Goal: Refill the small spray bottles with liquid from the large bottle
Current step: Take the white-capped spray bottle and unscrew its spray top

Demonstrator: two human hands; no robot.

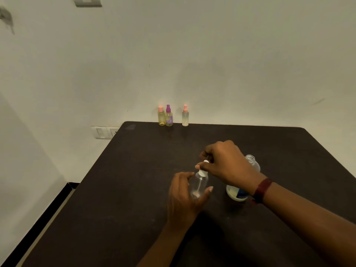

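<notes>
nearest, left hand cupped around the lower body of a small clear spray bottle, fingers on 1 side and thumb on the other, a loose half-closed grip steadying it upright on the dark table. looks empty, so very light and easy to tip; thin smooth plastic, likely slippery and a little squashy, best held low on the body and not squeezed hard.

just above, right hand pinched shut on the white spray cap at the bottle's neck, fingertips closed around it; probably twisting the cap, direction not readable. dip tube visible inside, thin and bendy, wants a straight lift out.

just beside and partly hidden behind the right wrist, the large bottle, upright, mouth open with no lid seen, a shallow pale layer of liquid at the bottom and a blue label. mostly empty by the look, so light but top-free; better gripped round the middle for pouring.

far edge, against the wall, 3 small spray bottles capped and upright: 2 touching, 1 apart to the right.
</notes>
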